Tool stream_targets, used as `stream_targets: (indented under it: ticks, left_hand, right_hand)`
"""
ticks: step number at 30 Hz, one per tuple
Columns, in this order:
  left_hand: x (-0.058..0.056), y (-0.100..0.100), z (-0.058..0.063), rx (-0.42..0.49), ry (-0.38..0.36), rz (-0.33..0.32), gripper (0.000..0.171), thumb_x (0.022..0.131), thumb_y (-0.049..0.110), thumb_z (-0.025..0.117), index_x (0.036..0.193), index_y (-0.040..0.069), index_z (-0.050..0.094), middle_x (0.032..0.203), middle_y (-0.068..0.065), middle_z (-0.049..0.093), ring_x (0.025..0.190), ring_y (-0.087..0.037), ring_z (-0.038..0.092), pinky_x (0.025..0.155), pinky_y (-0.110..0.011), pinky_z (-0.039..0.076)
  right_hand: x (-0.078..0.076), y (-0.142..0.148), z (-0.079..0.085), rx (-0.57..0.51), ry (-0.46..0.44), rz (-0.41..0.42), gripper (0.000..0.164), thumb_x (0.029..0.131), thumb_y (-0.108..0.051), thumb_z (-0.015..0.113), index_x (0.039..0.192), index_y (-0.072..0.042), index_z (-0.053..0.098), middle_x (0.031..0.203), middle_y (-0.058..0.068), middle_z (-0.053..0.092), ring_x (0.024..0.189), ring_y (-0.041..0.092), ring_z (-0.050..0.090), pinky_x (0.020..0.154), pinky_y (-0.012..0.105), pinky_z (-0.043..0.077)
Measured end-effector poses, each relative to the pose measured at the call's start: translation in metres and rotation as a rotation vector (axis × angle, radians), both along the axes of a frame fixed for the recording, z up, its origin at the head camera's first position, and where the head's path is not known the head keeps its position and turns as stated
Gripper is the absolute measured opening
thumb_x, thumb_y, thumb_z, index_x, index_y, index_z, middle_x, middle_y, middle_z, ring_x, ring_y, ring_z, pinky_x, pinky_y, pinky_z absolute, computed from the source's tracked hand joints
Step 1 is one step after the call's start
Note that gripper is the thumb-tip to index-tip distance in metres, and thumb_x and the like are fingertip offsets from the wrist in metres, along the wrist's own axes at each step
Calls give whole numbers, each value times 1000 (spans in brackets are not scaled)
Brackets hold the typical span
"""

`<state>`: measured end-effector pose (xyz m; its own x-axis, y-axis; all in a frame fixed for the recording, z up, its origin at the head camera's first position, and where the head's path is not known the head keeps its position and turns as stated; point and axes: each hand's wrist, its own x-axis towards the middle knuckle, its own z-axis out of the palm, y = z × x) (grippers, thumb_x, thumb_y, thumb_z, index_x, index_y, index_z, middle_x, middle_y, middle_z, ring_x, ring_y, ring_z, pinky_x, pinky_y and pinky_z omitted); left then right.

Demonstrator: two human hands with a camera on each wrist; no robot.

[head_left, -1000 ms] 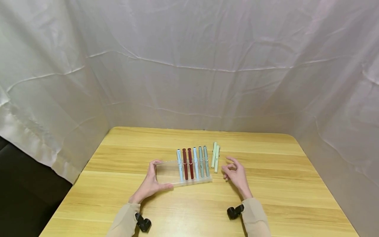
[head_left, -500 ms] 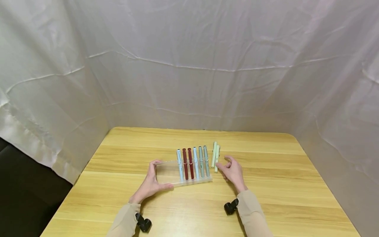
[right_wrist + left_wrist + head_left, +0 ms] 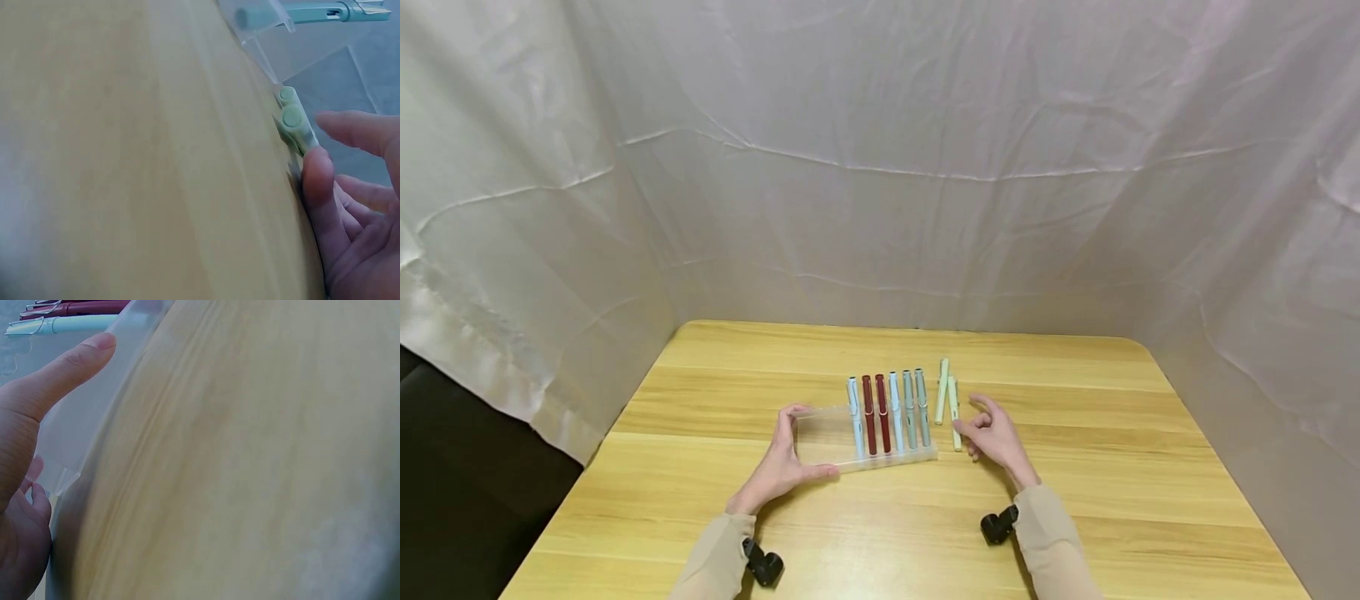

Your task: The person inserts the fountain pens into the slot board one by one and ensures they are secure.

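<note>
My left hand (image 3: 786, 462) grips the left end of a clear pen stand (image 3: 827, 442), thumb along its front edge and fingers round the back; in the left wrist view the thumb (image 3: 75, 365) lies over the clear plastic. Several capped fountain pens lean side by side in the stand: light blue (image 3: 856, 421), dark red (image 3: 870, 417) and grey-green (image 3: 922, 408). Right of it, my right hand (image 3: 992, 433) holds a pale green pen (image 3: 953, 396) by its lower part between thumb and index finger. Another pale green pen (image 3: 942, 396) lies just to the left, tops angled together.
The wooden table (image 3: 865, 542) stretches around both hands. Pale curtains (image 3: 880, 183) hang behind and at the sides. Something dark (image 3: 460, 475) stands at the far left. Each wrist carries a small black camera, such as the right one (image 3: 997, 527).
My right hand reached left to the nearer pale green pen, then drew back right; that pen slid toward me and slightly right, its lower end swinging outward. Left hand and stand stay put.
</note>
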<state>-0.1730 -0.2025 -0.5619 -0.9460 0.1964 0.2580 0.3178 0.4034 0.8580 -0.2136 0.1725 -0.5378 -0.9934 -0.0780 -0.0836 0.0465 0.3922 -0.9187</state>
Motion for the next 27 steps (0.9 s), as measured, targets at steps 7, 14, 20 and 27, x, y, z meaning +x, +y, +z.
stream_targets:
  ticks: [7,14,20,27]
  left_hand:
    - [0,0,0,-4,1,4,109,61,31,97,142,6,28,149,-21,35,140,-43,36,119,-71,24]
    - [0,0,2,10,-24,-5,110,59,30,98,141,8,27,150,-20,33,142,-41,35,121,-69,22]
    - [0,1,2,15,-26,-5,111,58,29,98,142,9,27,150,-19,33,143,-41,34,122,-69,22]
    - [0,0,2,11,-17,-3,111,59,29,98,141,8,27,150,-19,33,142,-41,35,121,-69,23]
  right_hand:
    - [-6,-2,-4,37,11,-33,61,98,-18,66,149,1,38,70,4,62,44,10,54,42,25,53]
    - [-3,3,0,30,8,12,64,94,-7,63,151,1,35,73,5,63,48,11,54,43,25,52]
    - [-6,2,-3,40,2,-18,68,94,-21,70,151,-2,37,67,0,60,43,10,51,39,24,48]
    - [-9,1,-6,93,36,-32,63,89,-7,67,147,-1,42,66,2,61,42,12,50,37,24,45]
